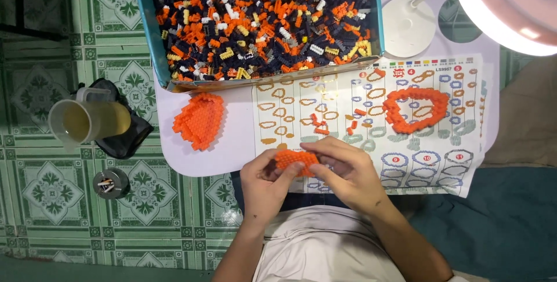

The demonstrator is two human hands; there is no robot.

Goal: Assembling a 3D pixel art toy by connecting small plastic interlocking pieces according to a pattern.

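My left hand (267, 184) and my right hand (346, 169) meet at the near edge of a small white table (232, 148). Together they grip an orange block assembly (295, 159) made of tiny bricks, fingers curled over its edges. Beneath it lies a printed instruction sheet (371, 125). An orange ring-shaped build (416, 109) rests on the sheet to the right. A solid orange brick slab (200, 119) lies on the table to the left. Several loose orange bricks (319, 126) are scattered on the sheet.
A blue box (146, 26) full of orange, black, white and yellow bricks fills the table's far side. A white lamp base (408, 26) and bright lamp head (510, 3) stand at the right. On the green tiled floor sit a plastic jug (87, 120) and an ashtray (109, 184).
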